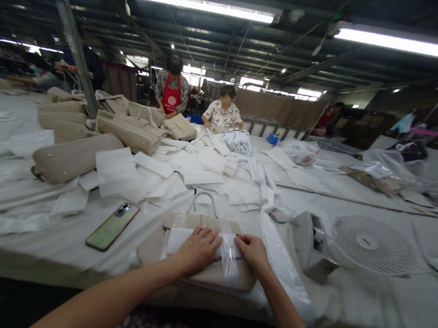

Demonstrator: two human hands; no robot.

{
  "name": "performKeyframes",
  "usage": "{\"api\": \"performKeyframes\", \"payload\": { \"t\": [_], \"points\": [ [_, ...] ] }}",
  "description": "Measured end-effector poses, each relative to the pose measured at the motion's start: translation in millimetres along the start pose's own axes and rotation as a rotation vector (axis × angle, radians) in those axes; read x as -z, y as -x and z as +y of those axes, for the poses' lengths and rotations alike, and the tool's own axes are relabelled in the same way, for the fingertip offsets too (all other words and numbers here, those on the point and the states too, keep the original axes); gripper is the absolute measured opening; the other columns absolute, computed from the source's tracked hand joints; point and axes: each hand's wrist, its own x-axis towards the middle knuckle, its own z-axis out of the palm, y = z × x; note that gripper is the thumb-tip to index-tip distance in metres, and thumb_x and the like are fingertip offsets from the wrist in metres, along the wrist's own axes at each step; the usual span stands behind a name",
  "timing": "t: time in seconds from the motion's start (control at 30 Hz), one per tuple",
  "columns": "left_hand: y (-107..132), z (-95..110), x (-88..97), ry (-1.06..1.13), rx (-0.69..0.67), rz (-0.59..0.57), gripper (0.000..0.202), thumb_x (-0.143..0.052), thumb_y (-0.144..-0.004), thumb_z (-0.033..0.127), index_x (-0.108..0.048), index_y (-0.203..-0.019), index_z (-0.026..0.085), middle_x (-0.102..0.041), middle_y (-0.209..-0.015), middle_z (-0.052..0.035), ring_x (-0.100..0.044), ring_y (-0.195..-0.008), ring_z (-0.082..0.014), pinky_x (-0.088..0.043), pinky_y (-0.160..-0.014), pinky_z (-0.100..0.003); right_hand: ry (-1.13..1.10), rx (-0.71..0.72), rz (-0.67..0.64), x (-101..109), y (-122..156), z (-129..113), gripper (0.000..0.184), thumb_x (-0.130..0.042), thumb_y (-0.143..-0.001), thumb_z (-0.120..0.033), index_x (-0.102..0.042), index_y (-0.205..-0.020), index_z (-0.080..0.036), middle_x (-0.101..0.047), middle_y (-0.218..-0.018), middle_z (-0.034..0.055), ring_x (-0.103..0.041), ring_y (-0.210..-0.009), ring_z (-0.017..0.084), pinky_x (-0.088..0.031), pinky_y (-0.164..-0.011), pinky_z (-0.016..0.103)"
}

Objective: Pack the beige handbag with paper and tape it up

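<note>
A beige handbag [150,247] lies flat in front of me, its handle loop [204,195] pointing away. Over its front sits a folded white sheet [177,236], which looks like thin foam. A strip of clear plastic [229,263] runs down across the sheet and the bag. My left hand [201,246] rests flat on the sheet with fingers stretched out, pressing it against the bag. At the sheet's right end, my right hand [253,250] pinches its edge between thumb and fingers; the exact grip is partly hidden.
A phone [112,227] lies to the left. Right of the bag stand a tape dispenser [312,246] and a white fan [372,244]. Loose white sheets [204,160] and several beige bags [76,158] are piled farther back. Co-workers [222,110] are across the table.
</note>
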Motion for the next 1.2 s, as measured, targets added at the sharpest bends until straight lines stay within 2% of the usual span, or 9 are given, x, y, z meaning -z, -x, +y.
{"api": "performKeyframes", "payload": {
  "t": [0.17,0.33,0.5,0.7,0.87,0.97,1.03,1.2],
  "points": [
    [0,2,-0.4,-0.029,-0.002,0.0,0.041,-0.05,-0.089,0.044,-0.045,-0.121,0.019,-0.046,-0.133,-0.0113,-0.045,-0.114,-0.0293,-0.034,-0.094,-0.047,-0.093,-0.02,-0.009,1,-1,3,0.026,-0.054,-0.073,-0.033,-0.072,-0.079,-0.015,-0.071,-0.075,0.007,-0.063,-0.073,0.021,-0.045,-0.062,0.026],
    [1,2,0.2,-0.007,0.011,0.016,0.042,-0.054,-0.087,0.042,-0.045,-0.121,0.019,-0.046,-0.134,-0.0125,-0.046,-0.115,-0.0284,-0.034,-0.095,-0.045,-0.205,-0.088,-0.017,0,-2,-1,0.026,-0.059,-0.072,-0.033,-0.071,-0.079,-0.011,-0.068,-0.065,0.0069,-0.061,-0.062,0.019,-0.042,-0.052,0.024],
    [4,0,1.2,0.015,0.008,0.061,0.041,-0.057,-0.085,0.043,-0.047,-0.118,0.019,-0.047,-0.133,-0.0127,-0.046,-0.116,-0.0277,-0.034,-0.097,-0.042,-0.35,-0.145,-0.049,0,-1,-6,0.027,-0.064,-0.07,-0.032,-0.069,-0.083,-0.008,-0.067,-0.067,0.0077,-0.056,-0.055,0.014,-0.042,-0.049,0.023],
    [9,2,1.0,-0.051,0.086,0.094,0.051,-0.053,-0.082,0.057,-0.05,-0.116,0.019,-0.05,-0.127,-0.016,-0.048,-0.113,-0.0334,-0.032,-0.096,-0.052,-0.472,-0.18,-0.076,3,4,-8,0.022,-0.064,-0.066,-0.028,-0.067,-0.077,-0.009,-0.057,-0.053,0.0002,-0.045,-0.045,0.009,-0.031,-0.042,0.021],
    [7,2,-8.1,-0.061,0.065,0.103,0.052,-0.053,-0.082,0.056,-0.051,-0.116,0.017,-0.051,-0.126,-0.0174,-0.048,-0.112,-0.0335,-0.034,-0.094,-0.049,-0.548,-0.181,-0.058,2,7,-10,0.034,-0.067,-0.062,-0.028,-0.065,-0.091,-0.009,-0.055,-0.052,-0.0025,-0.046,-0.047,0.011,-0.032,-0.043,0.021],
    [8,-1,-9.7,-0.058,0.062,0.11,0.054,-0.051,-0.082,0.058,-0.05,-0.119,0.018,-0.05,-0.127,-0.0173,-0.048,-0.114,-0.0331,-0.033,-0.095,-0.05,-0.589,-0.217,-0.025,-1,7,-9,0.047,-0.065,-0.06,-0.029,-0.061,-0.102,-0.009,-0.058,-0.056,-0.0007,-0.048,-0.048,0.012,-0.035,-0.045,0.022],
    [11,-3,-6.8,-0.063,0.089,0.101,0.057,-0.048,-0.083,0.061,-0.049,-0.121,0.019,-0.05,-0.128,-0.0176,-0.047,-0.115,-0.0336,-0.032,-0.096,-0.052,-0.617,-0.244,0.029,-3,6,-5,0.051,-0.065,-0.058,-0.032,-0.061,-0.104,-0.009,-0.058,-0.057,0.0,-0.049,-0.048,0.013,-0.036,-0.044,0.024],
    [22,-6,2.9,-0.054,0.146,0.096,0.055,-0.041,-0.087,0.059,-0.047,-0.126,0.02,-0.047,-0.133,-0.0168,-0.044,-0.12,-0.032,-0.032,-0.097,-0.051,-0.634,-0.236,0.296,-12,-3,10,0.049,-0.067,-0.057,-0.042,-0.067,-0.095,-0.011,-0.059,-0.057,0.0026,-0.053,-0.051,0.017,-0.042,-0.046,0.028]
  ]
}}
